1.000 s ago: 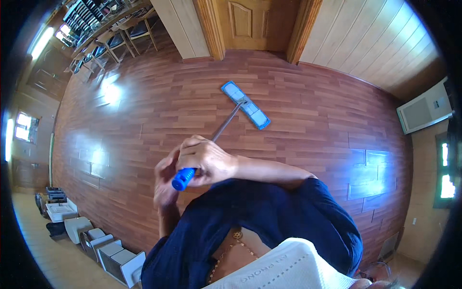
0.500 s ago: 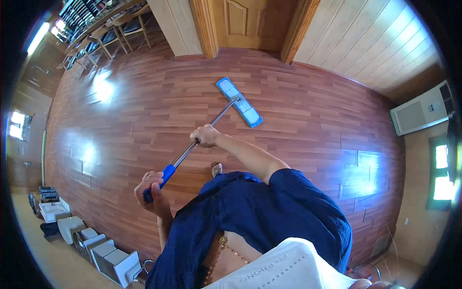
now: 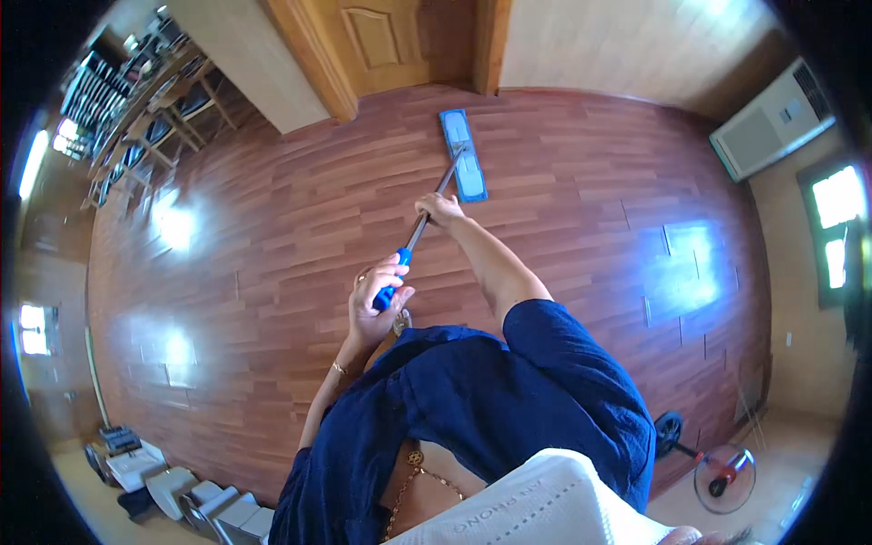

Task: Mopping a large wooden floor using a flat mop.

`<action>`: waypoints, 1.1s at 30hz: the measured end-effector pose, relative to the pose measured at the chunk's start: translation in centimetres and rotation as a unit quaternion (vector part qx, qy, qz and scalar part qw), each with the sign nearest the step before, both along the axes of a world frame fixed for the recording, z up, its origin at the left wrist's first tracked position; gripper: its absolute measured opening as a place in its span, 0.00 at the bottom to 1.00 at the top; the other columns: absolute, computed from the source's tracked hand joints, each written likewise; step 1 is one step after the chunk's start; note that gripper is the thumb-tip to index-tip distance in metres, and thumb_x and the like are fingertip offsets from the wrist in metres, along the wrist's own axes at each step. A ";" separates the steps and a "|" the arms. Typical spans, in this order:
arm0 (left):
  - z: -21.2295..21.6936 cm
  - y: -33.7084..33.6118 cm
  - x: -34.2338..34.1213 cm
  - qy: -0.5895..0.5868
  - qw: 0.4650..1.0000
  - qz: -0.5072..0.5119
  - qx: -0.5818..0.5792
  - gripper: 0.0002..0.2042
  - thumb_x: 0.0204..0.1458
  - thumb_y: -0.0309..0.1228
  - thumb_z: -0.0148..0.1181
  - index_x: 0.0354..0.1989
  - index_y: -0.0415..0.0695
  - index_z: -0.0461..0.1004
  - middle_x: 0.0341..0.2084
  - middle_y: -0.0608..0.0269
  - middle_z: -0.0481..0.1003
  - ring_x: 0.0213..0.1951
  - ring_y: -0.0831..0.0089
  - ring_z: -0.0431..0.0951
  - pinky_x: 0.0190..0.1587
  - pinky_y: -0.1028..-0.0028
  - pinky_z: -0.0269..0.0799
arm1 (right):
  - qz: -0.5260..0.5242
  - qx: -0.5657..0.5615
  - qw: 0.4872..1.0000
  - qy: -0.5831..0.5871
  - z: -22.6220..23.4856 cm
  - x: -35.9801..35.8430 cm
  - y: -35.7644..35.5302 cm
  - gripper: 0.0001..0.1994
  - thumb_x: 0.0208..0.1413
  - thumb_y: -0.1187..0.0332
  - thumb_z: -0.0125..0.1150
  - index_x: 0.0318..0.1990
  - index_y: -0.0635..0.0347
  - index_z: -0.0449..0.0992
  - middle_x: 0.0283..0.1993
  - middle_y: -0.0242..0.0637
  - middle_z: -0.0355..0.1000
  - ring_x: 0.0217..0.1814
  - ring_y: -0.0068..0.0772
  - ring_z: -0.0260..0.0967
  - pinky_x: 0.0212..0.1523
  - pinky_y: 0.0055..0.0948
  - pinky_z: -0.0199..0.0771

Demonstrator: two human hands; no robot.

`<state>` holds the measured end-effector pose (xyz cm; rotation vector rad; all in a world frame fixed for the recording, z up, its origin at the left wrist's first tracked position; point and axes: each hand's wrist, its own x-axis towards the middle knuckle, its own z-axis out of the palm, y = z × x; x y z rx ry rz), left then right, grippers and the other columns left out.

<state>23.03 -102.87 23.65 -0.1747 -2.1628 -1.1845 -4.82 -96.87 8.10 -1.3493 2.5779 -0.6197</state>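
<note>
Fingers (image 3: 383,272) on mop grip (image 3: 384,298), farther forward now

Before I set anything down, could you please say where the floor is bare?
Bare floor lies between the mop head and the tall white unit, and between the left hand and the chairs. White fixtures crowd the lower left.

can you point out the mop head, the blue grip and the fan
Mop head (image 3: 469,170): head view, its lower pale panel
Blue grip (image 3: 404,259): head view, its upper end
Fan (image 3: 728,473): head view, its red middle
</note>
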 end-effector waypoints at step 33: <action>3.6 17.7 -9.0 -0.186 0.794 -0.579 0.023 0.09 0.44 0.24 0.68 0.29 0.45 0.71 0.33 0.66 0.75 0.47 0.65 0.74 0.62 0.57 0.61 | -0.508 -0.221 0.822 0.134 -2.5 11.6 37.4 0.10 0.41 0.65 0.70 0.27 0.49 0.71 0.33 0.29 0.73 0.48 0.39 0.70 0.41 0.41 0.64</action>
